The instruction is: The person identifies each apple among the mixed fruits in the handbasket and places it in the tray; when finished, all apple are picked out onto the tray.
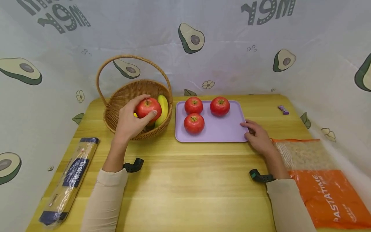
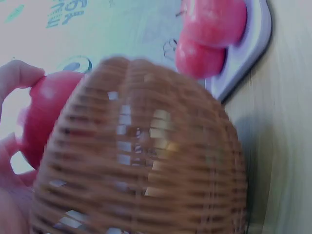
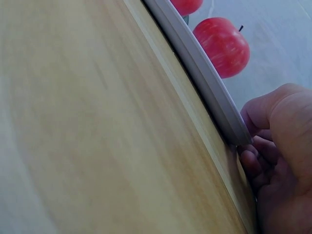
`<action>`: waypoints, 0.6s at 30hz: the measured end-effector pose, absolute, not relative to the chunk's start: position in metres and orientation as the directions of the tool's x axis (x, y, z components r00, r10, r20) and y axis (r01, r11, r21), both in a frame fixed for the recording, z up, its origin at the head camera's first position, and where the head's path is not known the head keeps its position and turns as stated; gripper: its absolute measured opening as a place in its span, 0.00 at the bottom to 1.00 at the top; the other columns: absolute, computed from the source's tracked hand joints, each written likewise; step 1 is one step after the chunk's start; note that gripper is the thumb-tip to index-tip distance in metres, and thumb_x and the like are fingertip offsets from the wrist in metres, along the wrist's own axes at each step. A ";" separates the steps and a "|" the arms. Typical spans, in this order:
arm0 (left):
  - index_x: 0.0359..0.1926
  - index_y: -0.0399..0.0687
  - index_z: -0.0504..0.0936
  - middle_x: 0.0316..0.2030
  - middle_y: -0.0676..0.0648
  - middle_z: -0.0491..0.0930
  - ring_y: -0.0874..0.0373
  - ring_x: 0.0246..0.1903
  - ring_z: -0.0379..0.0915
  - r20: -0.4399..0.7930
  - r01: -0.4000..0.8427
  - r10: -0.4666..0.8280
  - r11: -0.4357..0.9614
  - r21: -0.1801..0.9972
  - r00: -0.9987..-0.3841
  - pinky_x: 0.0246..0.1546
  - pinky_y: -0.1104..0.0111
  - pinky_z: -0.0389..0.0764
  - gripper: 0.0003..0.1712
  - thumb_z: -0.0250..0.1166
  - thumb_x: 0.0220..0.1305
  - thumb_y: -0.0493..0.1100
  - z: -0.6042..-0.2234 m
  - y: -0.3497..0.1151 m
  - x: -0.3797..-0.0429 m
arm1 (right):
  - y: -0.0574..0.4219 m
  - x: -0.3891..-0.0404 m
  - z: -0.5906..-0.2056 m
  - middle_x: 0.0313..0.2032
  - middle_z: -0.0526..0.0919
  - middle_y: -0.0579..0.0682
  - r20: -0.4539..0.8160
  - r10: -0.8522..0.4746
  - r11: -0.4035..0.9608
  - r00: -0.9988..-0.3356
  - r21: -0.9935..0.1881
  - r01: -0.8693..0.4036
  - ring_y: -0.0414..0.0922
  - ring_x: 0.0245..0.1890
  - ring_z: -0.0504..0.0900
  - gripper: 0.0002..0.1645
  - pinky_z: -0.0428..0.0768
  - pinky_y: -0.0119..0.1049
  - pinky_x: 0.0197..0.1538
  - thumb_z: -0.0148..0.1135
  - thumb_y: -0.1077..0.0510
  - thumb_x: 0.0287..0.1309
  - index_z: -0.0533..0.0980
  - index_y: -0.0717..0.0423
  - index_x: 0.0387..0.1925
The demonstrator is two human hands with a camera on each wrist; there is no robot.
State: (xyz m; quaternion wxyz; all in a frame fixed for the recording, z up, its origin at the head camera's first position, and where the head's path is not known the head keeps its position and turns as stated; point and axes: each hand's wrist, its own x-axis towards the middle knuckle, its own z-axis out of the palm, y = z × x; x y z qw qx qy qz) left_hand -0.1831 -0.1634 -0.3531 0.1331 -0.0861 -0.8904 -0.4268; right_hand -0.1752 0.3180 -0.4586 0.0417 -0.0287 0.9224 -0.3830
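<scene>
My left hand (image 1: pixel 130 119) grips a red apple (image 1: pixel 149 108) between thumb and fingers, over the opening of a wicker basket (image 1: pixel 137 86). A yellow banana (image 1: pixel 163 108) lies in the basket, just right of that apple. In the left wrist view the basket's woven side (image 2: pixel 141 161) hides part of the held apple (image 2: pixel 48 112). My right hand (image 1: pixel 259 138) holds the right edge of a lilac tray (image 1: pixel 221 130). The right wrist view shows its thumb and curled fingers at the tray's rim (image 3: pixel 209 90). Three red apples, including one at the back right (image 1: pixel 220 106), sit on the tray.
Left on the wooden table (image 1: pixel 185 183) lies a long pasta packet (image 1: pixel 71 180). An orange pasta bag (image 1: pixel 324 187) lies at the right, beside my right forearm. A small purple wrapped piece (image 1: pixel 283 110) is at the back right. An avocado-print sheet (image 1: pixel 220 64) hangs behind.
</scene>
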 end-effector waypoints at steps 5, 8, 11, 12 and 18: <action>0.64 0.63 0.81 0.59 0.52 0.82 0.51 0.49 0.82 0.381 0.338 0.017 0.501 0.797 -0.924 0.48 0.52 0.87 0.32 0.76 0.58 0.55 -0.349 -0.145 -0.180 | 0.318 -0.175 -0.458 0.78 0.57 0.64 -0.060 -0.081 0.714 -0.995 -0.700 -0.016 0.68 0.74 0.60 0.29 0.63 0.68 0.72 0.51 0.64 0.70 0.70 0.61 0.71; 0.64 0.65 0.81 0.57 0.54 0.81 0.54 0.49 0.82 0.383 0.366 0.053 0.443 0.819 -0.922 0.48 0.55 0.87 0.32 0.77 0.57 0.55 -0.345 -0.131 -0.179 | 0.318 -0.176 -0.457 0.78 0.57 0.65 -0.056 -0.083 0.717 -0.995 -0.696 -0.021 0.69 0.74 0.60 0.29 0.62 0.68 0.72 0.51 0.63 0.70 0.71 0.62 0.71; 0.65 0.67 0.80 0.58 0.57 0.80 0.58 0.52 0.80 0.377 0.390 0.117 0.414 0.823 -0.919 0.52 0.59 0.85 0.33 0.76 0.58 0.57 -0.343 -0.115 -0.179 | 0.318 -0.176 -0.457 0.78 0.58 0.65 -0.053 -0.086 0.716 -0.995 -0.697 -0.025 0.69 0.74 0.60 0.28 0.63 0.68 0.71 0.51 0.64 0.70 0.71 0.62 0.70; 0.65 0.69 0.80 0.59 0.58 0.80 0.60 0.53 0.79 0.373 0.395 0.138 0.411 0.821 -0.918 0.53 0.61 0.85 0.33 0.76 0.58 0.58 -0.343 -0.109 -0.179 | 0.318 -0.176 -0.458 0.78 0.58 0.65 -0.054 -0.085 0.716 -0.995 -0.698 -0.023 0.69 0.73 0.61 0.28 0.63 0.68 0.71 0.51 0.64 0.70 0.71 0.62 0.70; 0.64 0.77 0.78 0.61 0.64 0.79 0.62 0.52 0.80 0.334 0.391 0.209 0.386 0.835 -0.919 0.54 0.63 0.84 0.34 0.76 0.56 0.63 -0.344 -0.075 -0.183 | 0.318 -0.177 -0.459 0.78 0.57 0.64 -0.060 -0.083 0.709 -0.995 -0.705 -0.017 0.67 0.72 0.62 0.29 0.65 0.68 0.71 0.50 0.64 0.70 0.70 0.62 0.71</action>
